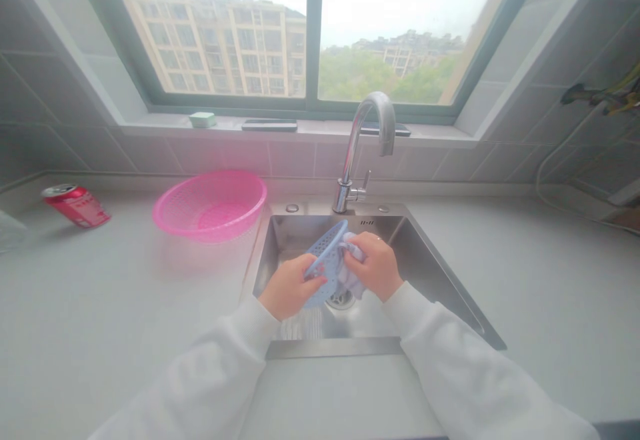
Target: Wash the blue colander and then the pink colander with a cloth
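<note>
Over the sink [435,273], my left hand [290,287] grips the rim of a small light-blue plastic basket [327,263] full of holes, which is tilted on its side. My right hand [375,263] is closed around a pale lilac cloth [351,280] and presses it against the basket's outer face. Part of the cloth bunches up above the fingers and part hangs below them. Behind the basket, the drain [341,301] shows in the sink's floor. My right fingertips are partly hidden by the cloth.
A chrome faucet [345,153] rises behind the sink. Left of it on the counter [125,333] stand a pink plastic basket [210,207] and a tilted red drink can [77,205]. A green sponge [202,119] lies on the windowsill, and a pipe with a hose [590,97] is at far right.
</note>
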A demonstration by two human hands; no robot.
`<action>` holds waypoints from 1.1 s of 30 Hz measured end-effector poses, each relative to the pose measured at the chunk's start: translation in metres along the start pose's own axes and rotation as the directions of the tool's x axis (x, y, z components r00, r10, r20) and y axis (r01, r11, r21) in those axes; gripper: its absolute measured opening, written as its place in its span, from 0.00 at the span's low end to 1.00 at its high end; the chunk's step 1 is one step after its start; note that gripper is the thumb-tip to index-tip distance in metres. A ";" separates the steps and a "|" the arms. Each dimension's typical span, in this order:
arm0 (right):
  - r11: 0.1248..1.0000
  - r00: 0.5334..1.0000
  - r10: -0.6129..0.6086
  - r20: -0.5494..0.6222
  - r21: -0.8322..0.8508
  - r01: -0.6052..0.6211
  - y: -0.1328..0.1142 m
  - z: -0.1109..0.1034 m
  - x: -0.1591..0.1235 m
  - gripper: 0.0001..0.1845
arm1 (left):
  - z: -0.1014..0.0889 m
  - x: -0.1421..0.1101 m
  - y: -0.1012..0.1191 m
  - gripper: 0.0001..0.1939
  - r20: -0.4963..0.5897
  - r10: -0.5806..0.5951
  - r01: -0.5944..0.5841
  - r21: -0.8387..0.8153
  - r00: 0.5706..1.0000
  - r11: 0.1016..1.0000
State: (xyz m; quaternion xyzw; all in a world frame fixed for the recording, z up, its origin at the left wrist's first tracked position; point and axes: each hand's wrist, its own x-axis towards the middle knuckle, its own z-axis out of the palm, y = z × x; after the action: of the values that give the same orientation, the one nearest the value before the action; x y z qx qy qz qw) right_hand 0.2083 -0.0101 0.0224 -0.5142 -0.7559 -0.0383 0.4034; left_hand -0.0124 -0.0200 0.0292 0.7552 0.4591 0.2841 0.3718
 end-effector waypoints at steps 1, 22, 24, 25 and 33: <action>0.995 0.995 -0.102 0.001 -0.013 0.102 -0.008 0.000 -0.004 0.06 | 0.000 0.001 -0.001 0.06 -0.016 0.005 -0.005 0.007 1.000 1.000; 0.830 0.855 0.514 0.072 0.210 -0.516 0.038 0.001 0.009 0.16 | 0.005 0.001 -0.011 0.22 -0.044 -0.060 0.017 -0.651 0.997 0.759; 0.833 0.859 0.508 0.068 0.216 -0.510 0.038 0.002 0.009 0.16 | 0.004 0.001 -0.010 0.23 -0.027 -0.064 0.030 -0.664 0.998 0.747; 0.833 0.860 0.506 0.068 0.219 -0.508 0.038 0.002 0.009 0.16 | 0.004 0.001 -0.009 0.24 -0.008 -0.061 0.040 -0.668 0.998 0.743; 0.841 0.876 0.477 0.078 0.251 -0.480 0.035 0.003 0.008 0.14 | 0.004 0.001 -0.007 0.24 0.099 -0.046 0.101 -0.669 0.994 0.737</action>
State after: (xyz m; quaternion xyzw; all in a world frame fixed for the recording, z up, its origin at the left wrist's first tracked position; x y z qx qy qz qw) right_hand 0.2340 0.0138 0.0125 -0.6285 -0.6045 0.1672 0.4600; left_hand -0.0125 -0.0183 0.0217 0.5616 0.3406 0.3869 0.6472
